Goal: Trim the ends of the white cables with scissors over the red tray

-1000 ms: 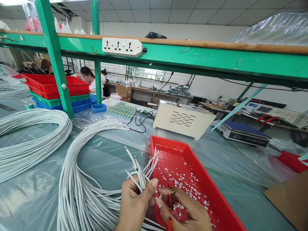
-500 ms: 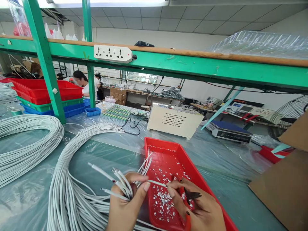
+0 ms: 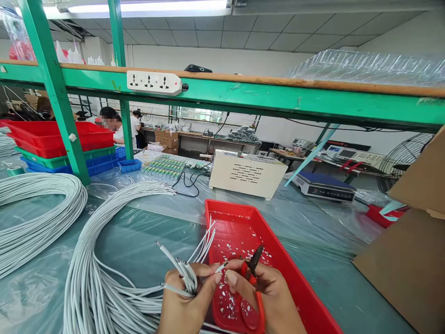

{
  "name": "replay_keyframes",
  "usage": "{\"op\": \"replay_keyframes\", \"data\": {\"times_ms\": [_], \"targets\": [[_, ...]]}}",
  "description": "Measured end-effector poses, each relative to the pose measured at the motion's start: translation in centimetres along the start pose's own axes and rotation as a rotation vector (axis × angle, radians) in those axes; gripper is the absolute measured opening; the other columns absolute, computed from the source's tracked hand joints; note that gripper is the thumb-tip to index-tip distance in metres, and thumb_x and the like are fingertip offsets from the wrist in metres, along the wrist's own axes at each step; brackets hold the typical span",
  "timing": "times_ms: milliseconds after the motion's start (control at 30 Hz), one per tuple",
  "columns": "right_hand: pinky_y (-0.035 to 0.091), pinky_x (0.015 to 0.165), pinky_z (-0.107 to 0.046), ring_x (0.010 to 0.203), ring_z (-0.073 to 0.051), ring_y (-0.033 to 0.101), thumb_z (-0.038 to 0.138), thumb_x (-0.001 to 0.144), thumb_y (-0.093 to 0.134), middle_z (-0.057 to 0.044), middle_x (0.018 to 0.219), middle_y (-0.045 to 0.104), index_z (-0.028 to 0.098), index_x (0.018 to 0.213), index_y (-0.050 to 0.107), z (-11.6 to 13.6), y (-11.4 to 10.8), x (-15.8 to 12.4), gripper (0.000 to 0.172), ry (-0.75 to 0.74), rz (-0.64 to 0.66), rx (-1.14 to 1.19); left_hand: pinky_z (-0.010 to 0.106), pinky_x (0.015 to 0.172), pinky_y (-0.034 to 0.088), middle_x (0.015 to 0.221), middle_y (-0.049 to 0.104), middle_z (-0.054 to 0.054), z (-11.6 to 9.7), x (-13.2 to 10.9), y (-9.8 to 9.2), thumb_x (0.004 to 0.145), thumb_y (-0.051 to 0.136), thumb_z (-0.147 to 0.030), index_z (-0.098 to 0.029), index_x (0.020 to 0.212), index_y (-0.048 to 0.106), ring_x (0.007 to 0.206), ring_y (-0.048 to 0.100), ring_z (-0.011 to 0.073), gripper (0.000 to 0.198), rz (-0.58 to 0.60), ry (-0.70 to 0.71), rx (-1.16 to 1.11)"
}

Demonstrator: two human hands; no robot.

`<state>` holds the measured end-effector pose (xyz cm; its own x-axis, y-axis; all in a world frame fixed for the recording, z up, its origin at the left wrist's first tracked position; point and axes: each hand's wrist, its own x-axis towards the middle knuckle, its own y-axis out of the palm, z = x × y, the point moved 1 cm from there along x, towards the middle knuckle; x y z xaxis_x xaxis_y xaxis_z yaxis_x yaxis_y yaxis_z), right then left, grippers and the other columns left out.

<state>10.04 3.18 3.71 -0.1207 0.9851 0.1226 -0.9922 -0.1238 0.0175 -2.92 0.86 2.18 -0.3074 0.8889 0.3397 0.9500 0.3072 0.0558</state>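
Note:
My left hand [image 3: 186, 299] is closed around a bunch of white cables [image 3: 187, 278], their cut ends sticking up above the fist. Between its thumb and forefinger one cable end [image 3: 220, 267] points right, with a dark tip. Red-handled scissors [image 3: 260, 304] sit in my right hand [image 3: 278, 297], dark blades pointing up and away. The right thumb and forefinger are close to that cable tip; whether they touch it I cannot tell. Both hands are over the near left part of a red tray [image 3: 231, 205] scattered with small silvery scraps [image 3: 227, 304].
A large bundle of white cable [image 3: 81, 273] curves across the table on the left, beside another coil [image 3: 74, 199]. Behind the tray stands a beige machine [image 3: 246, 174]. A scale [image 3: 323, 185] and cardboard box [image 3: 399, 264] are to the right. A green shelf beam [image 3: 243, 95] crosses overhead.
My right hand has moved left, closer to my left hand. The scissors' blades have swung from pointing right to pointing up. Less of the held cable shows between the hands.

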Motion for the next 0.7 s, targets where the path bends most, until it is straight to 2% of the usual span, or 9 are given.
{"op": "replay_keyframes", "data": {"times_ms": [133, 267, 500, 600, 700], "targets": [[0.044, 0.045, -0.019, 0.048, -0.012, 0.053, 0.033, 0.057, 0.073, 0.000, 0.050, 0.058, 0.016, 0.067, 0.070, 0.38, 0.22, -0.25, 0.020, -0.010, -0.028, 0.006, 0.025, 0.050, 0.054, 0.066, 0.070, 0.007, 0.03, -0.19, 0.13, 0.065, 0.067, -0.022, -0.014, 0.067, 0.068, 0.064, 0.065, 0.0213, 0.008, -0.010, -0.001, 0.005], [0.045, 0.043, -0.021, 0.047, -0.013, 0.054, 0.032, 0.059, 0.071, -0.002, 0.052, 0.060, 0.015, 0.066, 0.069, 0.44, 0.04, -0.26, 0.019, -0.058, 0.005, -0.052, 0.028, 0.059, 0.053, 0.065, 0.070, 0.006, 0.14, -0.35, 0.23, 0.063, 0.068, -0.020, -0.016, 0.065, 0.069, 0.063, 0.064, 0.0209, 0.004, -0.016, 0.015, 0.011], [0.047, 0.050, -0.022, 0.051, -0.015, 0.058, 0.015, 0.059, 0.066, -0.002, 0.056, 0.064, 0.016, 0.063, 0.067, 0.43, -0.49, -0.23, 0.004, -0.184, 0.000, -0.166, 0.030, 0.059, 0.050, 0.062, 0.069, 0.006, 0.58, -0.40, 0.21, 0.064, 0.067, -0.020, -0.017, 0.068, 0.070, 0.057, 0.062, 0.0196, 0.005, 0.000, 0.106, 0.102], [0.047, 0.050, -0.020, 0.049, -0.014, 0.057, 0.011, 0.059, 0.061, 0.000, 0.053, 0.062, 0.016, 0.058, 0.063, 0.58, -0.43, -0.40, 0.006, -0.242, -0.028, -0.227, 0.027, 0.054, 0.048, 0.058, 0.068, 0.005, 0.43, -0.35, 0.36, 0.067, 0.065, -0.018, -0.017, 0.066, 0.071, 0.052, 0.061, 0.0175, 0.006, 0.059, 0.103, 0.089], [0.045, 0.047, -0.019, 0.046, -0.012, 0.053, 0.010, 0.058, 0.059, 0.002, 0.051, 0.058, 0.017, 0.056, 0.059, 0.46, -0.41, -0.54, 0.007, -0.261, -0.067, -0.273, 0.026, 0.057, 0.049, 0.058, 0.069, 0.004, 0.30, -0.43, 0.46, 0.065, 0.066, -0.017, -0.018, 0.066, 0.071, 0.053, 0.062, 0.0176, 0.005, 0.055, 0.109, 0.087]]}}
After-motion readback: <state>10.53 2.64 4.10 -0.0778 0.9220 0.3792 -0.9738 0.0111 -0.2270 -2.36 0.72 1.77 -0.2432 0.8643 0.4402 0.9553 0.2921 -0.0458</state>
